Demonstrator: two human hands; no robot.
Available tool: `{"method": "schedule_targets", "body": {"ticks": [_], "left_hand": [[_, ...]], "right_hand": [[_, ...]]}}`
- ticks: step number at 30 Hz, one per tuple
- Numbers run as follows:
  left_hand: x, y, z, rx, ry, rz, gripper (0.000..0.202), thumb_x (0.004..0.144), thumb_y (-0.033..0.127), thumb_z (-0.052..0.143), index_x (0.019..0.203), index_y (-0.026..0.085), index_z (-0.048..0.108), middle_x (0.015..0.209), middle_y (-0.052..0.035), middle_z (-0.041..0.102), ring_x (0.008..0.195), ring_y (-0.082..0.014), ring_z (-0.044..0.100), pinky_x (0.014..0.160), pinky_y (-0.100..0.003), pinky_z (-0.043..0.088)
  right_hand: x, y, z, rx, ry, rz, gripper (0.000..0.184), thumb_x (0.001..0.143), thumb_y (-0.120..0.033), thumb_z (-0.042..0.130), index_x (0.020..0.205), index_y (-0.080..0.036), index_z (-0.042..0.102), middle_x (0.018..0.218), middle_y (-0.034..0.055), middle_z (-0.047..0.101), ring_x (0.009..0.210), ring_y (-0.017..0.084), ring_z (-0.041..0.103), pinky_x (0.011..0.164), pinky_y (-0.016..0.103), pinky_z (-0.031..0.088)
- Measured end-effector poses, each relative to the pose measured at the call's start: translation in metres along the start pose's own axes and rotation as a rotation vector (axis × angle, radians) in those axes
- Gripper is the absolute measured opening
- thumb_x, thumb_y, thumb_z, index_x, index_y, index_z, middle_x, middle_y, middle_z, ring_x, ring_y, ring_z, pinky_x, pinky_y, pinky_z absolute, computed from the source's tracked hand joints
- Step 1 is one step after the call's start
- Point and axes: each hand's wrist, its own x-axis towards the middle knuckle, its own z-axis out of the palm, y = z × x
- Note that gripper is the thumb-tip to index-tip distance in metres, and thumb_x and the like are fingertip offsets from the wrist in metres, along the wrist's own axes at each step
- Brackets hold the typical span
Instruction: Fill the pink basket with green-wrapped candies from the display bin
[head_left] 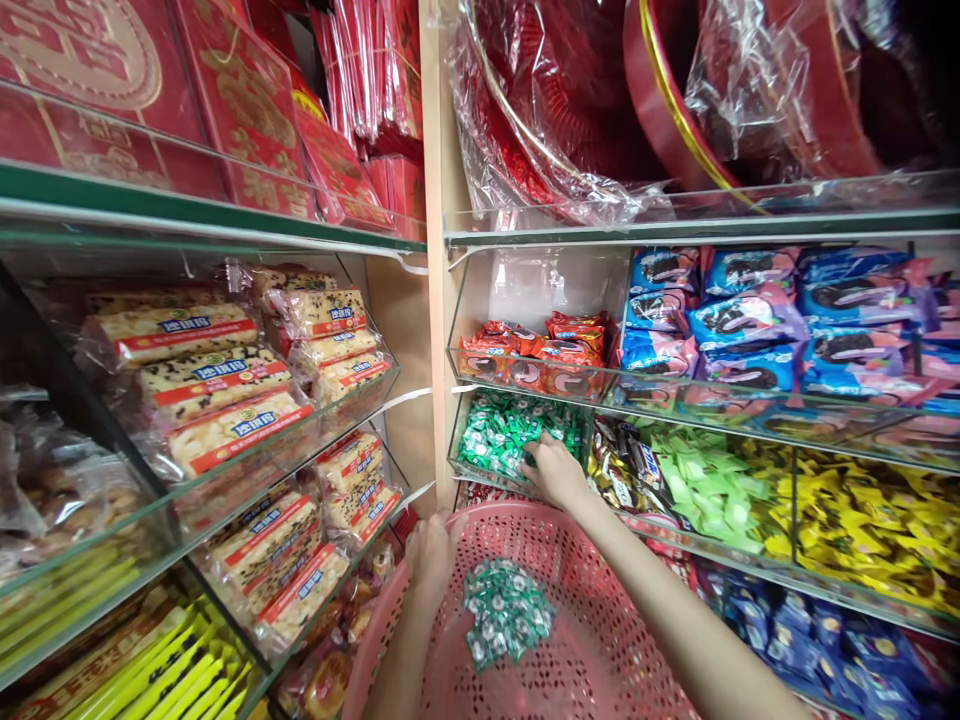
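Observation:
A pink perforated plastic basket (pixel 600 640) is tilted toward me, with a small pile of green-wrapped candies (pixel 508 612) on its inside. My left hand (pixel 431 555) is closed on the basket's left rim. Over the far rim, my right hand (pixel 556 472) reaches into a clear shelf bin holding loose green-wrapped candies (pixel 487 430). Its fingers curl down around some of those candies, and the fingertips are partly hidden among them.
Beside the green candies are dark-and-gold wrapped sweets (pixel 619 465), pale green packets (pixel 705 485) and yellow packets (pixel 877 520). Red packets (pixel 574 345) and blue cookie packs (pixel 750 325) fill the shelf above. Wrapped snack bars (pixel 225 400) stack at left. Clear shelf fronts edge each bin.

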Motion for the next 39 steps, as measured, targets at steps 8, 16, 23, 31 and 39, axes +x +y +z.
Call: {"method": "schedule_targets", "body": {"ticks": [8, 16, 23, 31, 39], "left_hand": [[0.004, 0.001, 0.004, 0.015, -0.016, -0.004, 0.05, 0.088, 0.053, 0.032, 0.105, 0.02, 0.066, 0.096, -0.0138, 0.07, 0.095, -0.0256, 0.064, 0.074, -0.029, 0.043], [0.004, 0.003, 0.0, 0.024, -0.027, 0.001, 0.048, 0.09, 0.049, 0.031, 0.111, 0.02, 0.064, 0.1, -0.013, 0.07, 0.097, -0.0249, 0.063, 0.075, -0.029, 0.044], [0.004, 0.008, -0.004, 0.048, -0.02, 0.015, 0.048, 0.09, 0.049, 0.032, 0.11, 0.019, 0.064, 0.099, -0.0135, 0.07, 0.096, -0.0248, 0.063, 0.074, -0.028, 0.043], [0.001, 0.007, -0.004, 0.054, 0.0, 0.054, 0.05, 0.091, 0.049, 0.029, 0.108, 0.018, 0.064, 0.098, -0.014, 0.07, 0.096, -0.0243, 0.063, 0.075, -0.028, 0.043], [-0.002, 0.004, 0.0, 0.044, 0.017, 0.075, 0.049, 0.091, 0.045, 0.031, 0.112, 0.016, 0.064, 0.1, -0.0143, 0.069, 0.097, -0.025, 0.063, 0.074, -0.029, 0.043]], "right_hand": [[-0.006, 0.002, -0.002, 0.123, 0.158, -0.057, 0.011, 0.082, -0.019, 0.055, 0.093, -0.017, 0.057, 0.094, 0.0068, 0.057, 0.09, 0.019, 0.054, 0.073, 0.026, 0.037], [-0.04, -0.022, -0.012, 0.568, 0.323, -0.33, 0.013, 0.09, -0.025, 0.046, 0.081, -0.02, 0.054, 0.082, 0.003, 0.056, 0.078, 0.016, 0.052, 0.07, 0.025, 0.039], [-0.063, -0.035, 0.08, 0.969, -0.099, -0.169, 0.014, 0.079, -0.02, 0.054, 0.093, -0.019, 0.054, 0.062, -0.0054, 0.053, 0.057, 0.01, 0.05, 0.055, 0.02, 0.037], [-0.065, -0.014, 0.139, 1.216, -0.393, 0.288, 0.01, 0.069, -0.011, 0.048, 0.07, -0.02, 0.046, 0.049, -0.0086, 0.049, 0.04, 0.008, 0.047, 0.041, 0.018, 0.032], [-0.074, -0.011, 0.142, 1.185, -0.501, 0.316, 0.01, 0.059, -0.008, 0.054, 0.059, -0.018, 0.054, 0.045, -0.0071, 0.054, 0.039, 0.007, 0.045, 0.039, 0.017, 0.03]]}}
